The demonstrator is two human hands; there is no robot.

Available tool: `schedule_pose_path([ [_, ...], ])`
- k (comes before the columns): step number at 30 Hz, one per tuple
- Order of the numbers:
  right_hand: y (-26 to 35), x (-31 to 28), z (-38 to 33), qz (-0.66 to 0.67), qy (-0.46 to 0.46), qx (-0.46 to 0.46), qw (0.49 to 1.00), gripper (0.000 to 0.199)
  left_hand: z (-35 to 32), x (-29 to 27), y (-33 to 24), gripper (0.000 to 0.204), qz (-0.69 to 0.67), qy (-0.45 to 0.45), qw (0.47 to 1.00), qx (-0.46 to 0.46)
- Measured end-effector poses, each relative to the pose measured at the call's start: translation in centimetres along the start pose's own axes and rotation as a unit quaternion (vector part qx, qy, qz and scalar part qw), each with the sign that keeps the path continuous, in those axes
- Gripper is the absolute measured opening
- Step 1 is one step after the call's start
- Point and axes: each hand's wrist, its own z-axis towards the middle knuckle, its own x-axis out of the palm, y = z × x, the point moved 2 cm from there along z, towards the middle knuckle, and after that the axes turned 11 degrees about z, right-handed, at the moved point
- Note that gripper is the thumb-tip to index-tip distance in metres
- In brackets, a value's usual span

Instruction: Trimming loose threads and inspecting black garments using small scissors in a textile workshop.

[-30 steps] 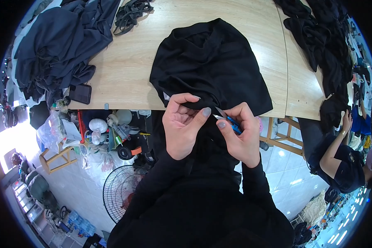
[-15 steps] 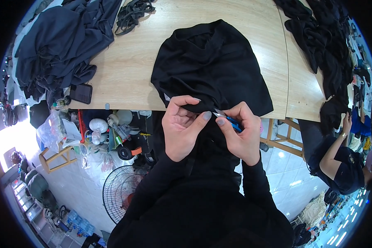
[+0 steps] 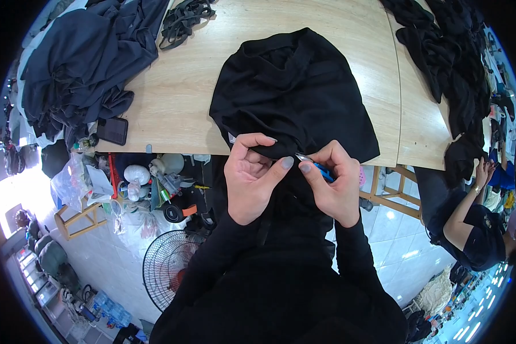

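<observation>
A black garment (image 3: 292, 92) with a wide waistband lies on the wooden table, its near edge lifted at the table's front. My left hand (image 3: 253, 180) pinches a fold of that edge between thumb and fingers. In my right hand (image 3: 335, 186) is a small pair of blue-handled thread snips (image 3: 325, 171), gripped between thumb and fingers. Their metal tip points left and touches or nearly touches the cloth beside my left thumb. Whether the blades have thread between them is too small to tell.
Dark garments (image 3: 86, 63) are heaped at the table's left, near a phone (image 3: 113, 131) and black straps (image 3: 184, 22). More black cloth (image 3: 458, 74) lies at the right, by another person's arm (image 3: 467, 200). A fan (image 3: 172, 269) stands on the floor at left.
The snips' tip has shifted slightly left and their handles sit deeper in my right hand. At the right, the other person's hands have moved a little. My left hand keeps its pinch.
</observation>
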Motion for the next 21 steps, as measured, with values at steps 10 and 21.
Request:
schedule_pose_path([
  [10, -0.4, -0.5, -0.3, 0.095, -0.02, 0.043, 0.994, 0.025, 0.3, -0.4, 0.4, 0.045, 0.003, -0.011, 1.0, -0.009],
  [21, 0.4, -0.4, 1.2, -0.057, -0.058, -0.173, 0.982, 0.01, 0.0, 0.5, 0.1, 0.04, 0.01, -0.015, 1.0, -0.006],
])
